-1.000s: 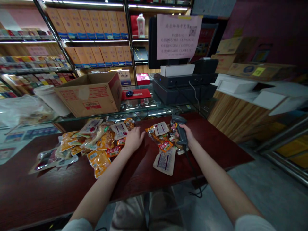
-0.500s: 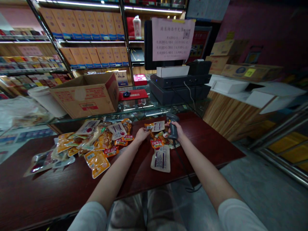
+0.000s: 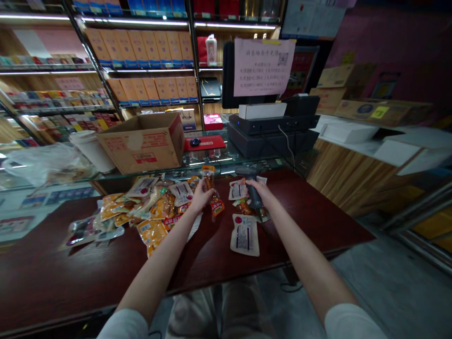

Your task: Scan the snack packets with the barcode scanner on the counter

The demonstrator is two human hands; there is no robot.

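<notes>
Metal-framed shelving (image 3: pixel 148 61) packed with boxed goods fills the back under bright strip lights (image 3: pixel 141 21) (the room's main light), beside a maroon wall (image 3: pixel 399 42). A glass display counter (image 3: pixel 226 160) meets a dark red wooden counter (image 3: pixel 70 268), while a wood-panelled counter (image 3: pixel 339 179) stands right, above a grey floor (image 3: pixel 384 278).

Snack packets (image 3: pixel 151 207) piled left of center on the table (image 3: pixel 70 282), one pouch (image 3: pixel 245 234) lying apart to their right. Behind, glass counter (image 3: pixel 212 162) carries cardboard box (image 3: pixel 141 143) left, register unit (image 3: pixel 271 134) right; shelves (image 3: pixel 141 47) behind, upper left of frame.
</notes>
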